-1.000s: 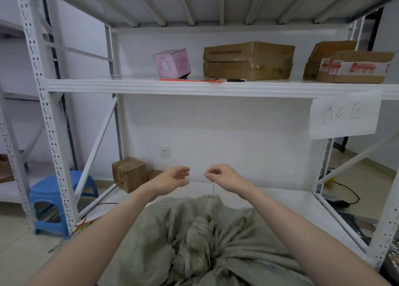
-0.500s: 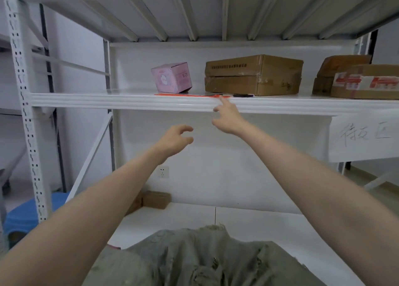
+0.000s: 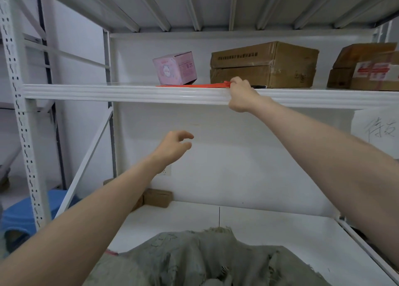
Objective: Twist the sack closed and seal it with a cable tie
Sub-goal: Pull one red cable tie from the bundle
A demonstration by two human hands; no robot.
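Observation:
A grey-green woven sack [image 3: 200, 259] lies on the lower shelf at the bottom of the view, its frayed mouth bunched up. A red cable tie [image 3: 194, 85] lies flat along the front edge of the upper shelf [image 3: 108, 93]. My right hand [image 3: 243, 95] is raised to that shelf edge and its fingers pinch the right end of the cable tie. My left hand [image 3: 174, 146] hovers in the air below the upper shelf, fingers loosely curled, holding nothing.
On the upper shelf stand a pink box [image 3: 176, 68], a large cardboard box [image 3: 264, 65] and taped cartons [image 3: 364, 67] at the right. A dark pen-like object [image 3: 260, 87] lies beside my right hand. A blue stool [image 3: 21, 214] and white rack posts [image 3: 19, 104] are at the left.
My right hand has risen from over the sack to the upper shelf and taken hold of the red cable tie's end. My left hand rose too. The view tilted upward.

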